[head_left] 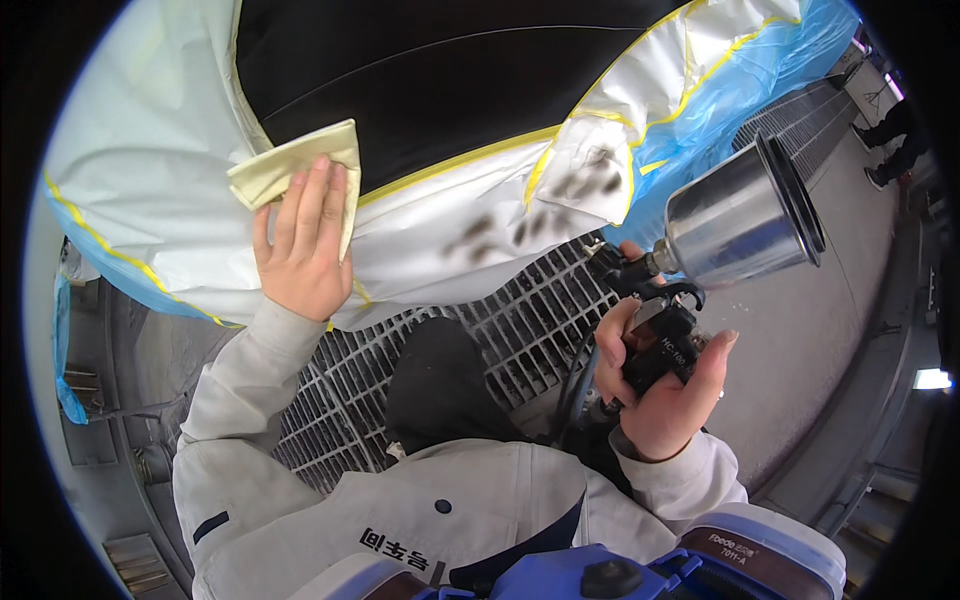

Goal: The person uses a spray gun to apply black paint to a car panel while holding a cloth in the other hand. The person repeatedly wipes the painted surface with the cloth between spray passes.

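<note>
A folded cream cloth (290, 170) lies at the left edge of a glossy black panel (410, 90), partly over the white masking sheet. My left hand (305, 240) holds it, the fingers laid along its face and the thumb at its right edge. On the right, my right hand (665, 390) grips a black spray gun (660, 345) with the fingers round its handle. The gun's silver metal cup (740, 220) is tilted up to the right, away from the panel. How far the trigger is pulled, I cannot tell.
White masking sheet (420, 245) edged with yellow tape surrounds the panel and bears dark spray smudges. Blue plastic film (690, 120) hangs at its right. Below is a metal floor grating (350, 390). A hose (578, 390) runs below the gun. Another person's legs (895, 140) stand far right.
</note>
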The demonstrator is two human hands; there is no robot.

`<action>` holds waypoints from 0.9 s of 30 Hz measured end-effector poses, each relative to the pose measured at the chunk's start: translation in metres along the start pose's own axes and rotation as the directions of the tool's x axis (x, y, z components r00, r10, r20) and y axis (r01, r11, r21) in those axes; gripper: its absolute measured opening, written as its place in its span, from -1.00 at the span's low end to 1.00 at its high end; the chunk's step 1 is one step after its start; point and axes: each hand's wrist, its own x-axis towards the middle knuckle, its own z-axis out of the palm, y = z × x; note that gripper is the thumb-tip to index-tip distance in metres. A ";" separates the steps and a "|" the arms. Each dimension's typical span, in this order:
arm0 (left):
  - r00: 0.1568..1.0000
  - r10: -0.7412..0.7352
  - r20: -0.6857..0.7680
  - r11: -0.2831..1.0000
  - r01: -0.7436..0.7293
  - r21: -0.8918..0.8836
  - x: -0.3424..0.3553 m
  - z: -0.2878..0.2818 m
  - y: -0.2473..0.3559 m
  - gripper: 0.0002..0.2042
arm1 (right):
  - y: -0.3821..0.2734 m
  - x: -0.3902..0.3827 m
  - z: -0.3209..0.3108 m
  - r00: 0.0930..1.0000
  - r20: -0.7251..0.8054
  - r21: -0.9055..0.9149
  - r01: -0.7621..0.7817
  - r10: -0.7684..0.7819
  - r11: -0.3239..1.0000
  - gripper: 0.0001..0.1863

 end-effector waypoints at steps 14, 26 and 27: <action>0.979 -0.181 -0.092 0.972 0.193 0.137 0.030 -0.024 -0.026 -0.31 | -0.006 -0.002 0.001 0.998 -0.052 0.032 -0.046 0.047 0.998 0.03; 0.906 -0.065 -0.419 0.956 -0.064 -0.287 0.041 -0.055 -0.062 -0.77 | -0.007 -0.001 -0.003 0.998 -0.017 -0.054 -0.064 0.063 0.996 0.03; 0.920 -0.114 -0.376 0.931 -0.033 -0.363 0.042 -0.062 -0.066 -0.85 | -0.008 -0.001 -0.002 0.997 -0.043 -0.060 -0.069 0.067 0.996 0.03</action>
